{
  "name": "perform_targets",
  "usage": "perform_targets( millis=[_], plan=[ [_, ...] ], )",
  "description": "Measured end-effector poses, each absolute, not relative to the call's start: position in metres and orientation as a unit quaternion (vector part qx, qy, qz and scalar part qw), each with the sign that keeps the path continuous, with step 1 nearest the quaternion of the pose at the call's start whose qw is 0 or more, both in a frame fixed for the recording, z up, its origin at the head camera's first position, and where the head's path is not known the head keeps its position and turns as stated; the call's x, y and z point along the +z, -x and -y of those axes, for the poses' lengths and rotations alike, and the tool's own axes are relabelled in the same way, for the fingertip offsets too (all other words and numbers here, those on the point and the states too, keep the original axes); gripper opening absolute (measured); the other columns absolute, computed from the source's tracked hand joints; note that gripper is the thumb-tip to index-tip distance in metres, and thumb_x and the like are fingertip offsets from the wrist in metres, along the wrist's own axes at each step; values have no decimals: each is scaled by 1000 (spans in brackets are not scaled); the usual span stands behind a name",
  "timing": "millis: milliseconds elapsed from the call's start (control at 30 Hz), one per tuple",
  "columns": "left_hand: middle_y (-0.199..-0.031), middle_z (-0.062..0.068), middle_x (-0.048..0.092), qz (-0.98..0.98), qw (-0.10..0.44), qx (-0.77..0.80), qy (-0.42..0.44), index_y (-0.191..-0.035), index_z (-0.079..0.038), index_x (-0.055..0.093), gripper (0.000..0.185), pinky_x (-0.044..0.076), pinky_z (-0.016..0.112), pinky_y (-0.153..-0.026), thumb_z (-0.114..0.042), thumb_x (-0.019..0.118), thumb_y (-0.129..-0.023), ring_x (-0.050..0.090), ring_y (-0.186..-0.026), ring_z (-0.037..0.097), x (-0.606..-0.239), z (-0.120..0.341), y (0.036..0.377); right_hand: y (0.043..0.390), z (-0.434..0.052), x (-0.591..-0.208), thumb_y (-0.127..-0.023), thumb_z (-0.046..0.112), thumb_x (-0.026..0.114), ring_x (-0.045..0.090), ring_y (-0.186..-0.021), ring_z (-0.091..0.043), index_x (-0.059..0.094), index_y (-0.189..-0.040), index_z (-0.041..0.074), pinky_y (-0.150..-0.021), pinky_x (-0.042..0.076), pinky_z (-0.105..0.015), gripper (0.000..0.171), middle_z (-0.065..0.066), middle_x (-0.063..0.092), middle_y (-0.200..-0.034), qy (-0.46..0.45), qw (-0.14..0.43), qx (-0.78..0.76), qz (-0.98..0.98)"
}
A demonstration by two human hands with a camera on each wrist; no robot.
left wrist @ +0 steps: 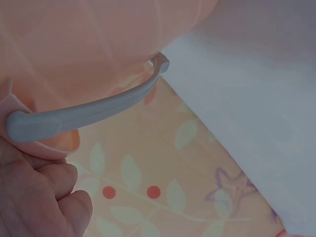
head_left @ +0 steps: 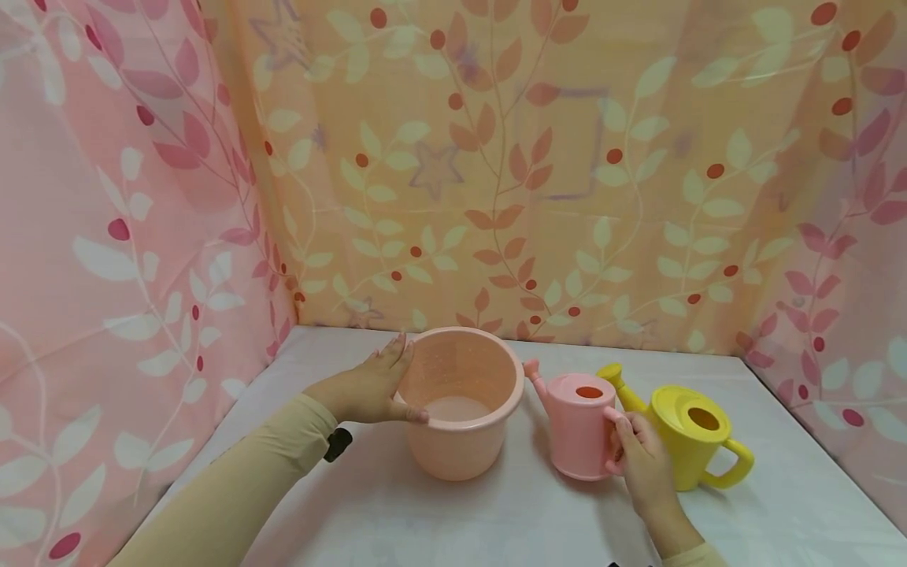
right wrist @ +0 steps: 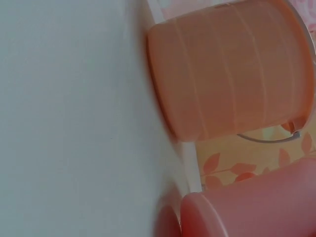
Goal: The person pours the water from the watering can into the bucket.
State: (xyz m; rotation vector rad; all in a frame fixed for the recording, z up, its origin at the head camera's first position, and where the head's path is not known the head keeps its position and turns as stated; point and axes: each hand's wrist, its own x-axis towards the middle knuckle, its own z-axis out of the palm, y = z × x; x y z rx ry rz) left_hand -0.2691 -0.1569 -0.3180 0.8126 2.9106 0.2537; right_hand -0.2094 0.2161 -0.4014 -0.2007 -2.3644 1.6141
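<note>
The pink bucket (head_left: 464, 409) looks like thin, smooth plastic with a soft sheen, slightly translucent at the wall, and faint vertical ribbing shows on its outside in the right wrist view. Its bail handle (left wrist: 89, 111) is a matt grey plastic strip. The pink watering can (head_left: 577, 425) and the yellow watering can (head_left: 690, 441) are smooth moulded plastic, mildly glossy. The table (head_left: 453, 520) is covered in a matt white surface, smooth and without shine. The backdrop (head_left: 496, 157) is thin printed cloth, matt, with a leaf pattern. The left sleeve (head_left: 241, 488) is a matt beige knit fabric.
</note>
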Motion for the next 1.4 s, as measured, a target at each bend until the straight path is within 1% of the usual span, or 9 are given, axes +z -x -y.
perform_targets(
  millis=[133, 267, 333, 500, 600, 900, 1000, 1200, 1400],
  plan=[
    [-151, 17, -9, -958, 55, 85, -267, -145, 1, 3, 122, 9, 46, -111, -82, 45, -66, -6, -139, 24, -319, 157, 269, 208, -217, -397, -96, 39, 42, 51, -59, -25, 47, -94, -3, -55, 52, -32, 43, -11, 47, -74, 33, 98, 599, 794],
    [-151, 17, -8, -958, 56, 86, -266, -145, 2, 3, 122, 9, 46, -111, -81, 46, -66, -6, -139, 24, -318, 157, 268, 208, -219, -398, -96, 36, 45, 55, -62, -32, 46, -84, -6, -62, 51, -32, 43, -15, 50, -71, 11, 60, 615, 787],
    [-151, 18, -8, -958, 54, 87, -270, -145, 2, 4, 122, 9, 46, -111, -80, 47, -67, -5, -139, 25, -317, 157, 268, 207, -220, -398, -96, 34, 45, 56, -65, -32, 46, -81, -7, -66, 51, -31, 44, -17, 52, -72, 7, 50, 612, 789],
    [-150, 21, -5, -956, 48, 84, -278, -145, 4, 6, 120, 10, 47, -110, -78, 49, -68, -4, -139, 27, -315, 156, 267, 206, -222, -400, -95, 29, 48, 58, -77, -26, 51, -78, -11, -75, 50, -29, 43, -18, 56, -81, 1, 33, 602, 798],
    [-150, 22, -4, -956, 46, 80, -279, -145, 4, 6, 120, 10, 48, -110, -79, 48, -68, -4, -139, 27, -316, 156, 268, 206, -223, -402, -95, 28, 49, 59, -81, -24, 53, -76, -11, -76, 49, -28, 43, -17, 58, -85, -11, 24, 597, 802],
    [-151, 18, -9, -958, 56, 80, -271, -145, 2, 2, 121, 9, 46, -111, -80, 46, -67, -5, -139, 25, -317, 156, 269, 206, -227, -403, -94, 23, 50, 60, -80, -25, 57, -85, -12, -77, 50, -29, 37, -20, 59, -83, -27, -13, 601, 799],
    [-151, 20, -8, -957, 53, 83, -272, -145, 2, 3, 121, 9, 47, -111, -80, 47, -67, -4, -139, 26, -318, 157, 269, 207, -228, -403, -94, 26, 50, 59, -80, -23, 58, -86, -11, -78, 50, -28, 38, -18, 59, -85, -23, -23, 595, 803],
    [-151, 21, -7, -956, 53, 94, -274, -145, 4, 5, 120, 9, 48, -110, -78, 50, -68, -4, -139, 28, -316, 156, 267, 207, -231, -399, -94, 29, 51, 58, -86, -19, 60, -87, -10, -81, 51, -31, 40, -17, 61, -91, -21, -45, 578, 815],
    [-151, 19, -8, -956, 56, 92, -272, -145, 2, 4, 119, 9, 47, -111, -78, 49, -68, -4, -139, 27, -315, 156, 266, 207, -236, -393, -91, 33, 56, 62, -89, -17, 63, -101, -3, -82, 51, -34, 38, -12, 64, -96, 13, -34, 550, 834]
  ],
)
